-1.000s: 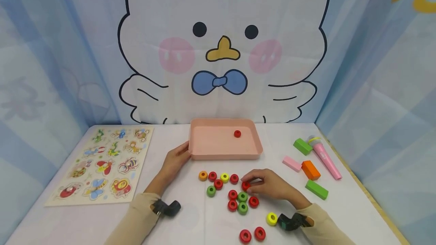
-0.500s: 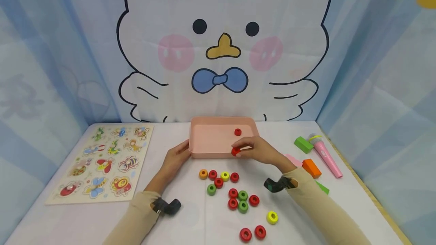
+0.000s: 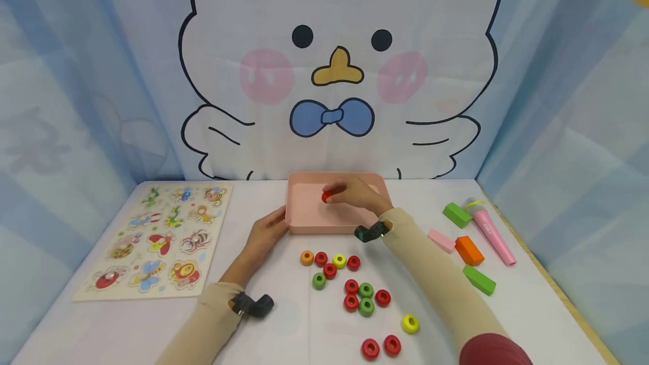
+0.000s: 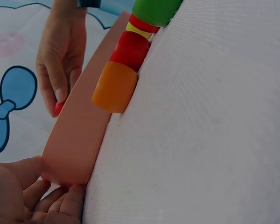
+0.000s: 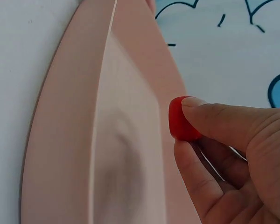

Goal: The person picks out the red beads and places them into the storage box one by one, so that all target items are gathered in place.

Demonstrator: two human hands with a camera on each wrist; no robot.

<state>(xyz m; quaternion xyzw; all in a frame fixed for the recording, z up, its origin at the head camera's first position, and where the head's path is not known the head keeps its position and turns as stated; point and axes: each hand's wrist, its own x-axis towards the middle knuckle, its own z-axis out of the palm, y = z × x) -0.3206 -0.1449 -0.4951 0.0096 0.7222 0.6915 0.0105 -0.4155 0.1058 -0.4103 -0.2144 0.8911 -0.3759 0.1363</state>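
Note:
My right hand (image 3: 355,193) pinches a red bead (image 5: 181,120) between thumb and fingers, over the inside of a shallow pink tray (image 3: 319,230). In the right wrist view, a soft shadow falls on the tray floor beside the hand. My left hand (image 3: 266,234) holds the tray's near left corner; the left wrist view shows the thumb near the rim and the fingers curled against the outer wall. The part of the tray behind my right hand is hidden. In front of the tray lie loose beads, among them an orange bead (image 3: 306,258) and a green bead (image 3: 319,281).
Two red beads lie near the front edge, a yellow bead (image 3: 410,323) farther right. At right are a green block (image 3: 479,280), an orange block (image 3: 469,250), a pink block (image 3: 441,240) and a toy microphone (image 3: 492,232). An insect puzzle board (image 3: 157,241) lies left.
My right hand has picked up a red bead from the group on the table and carried it forward and left, over the tray. My left hand has stayed at the tray's corner.

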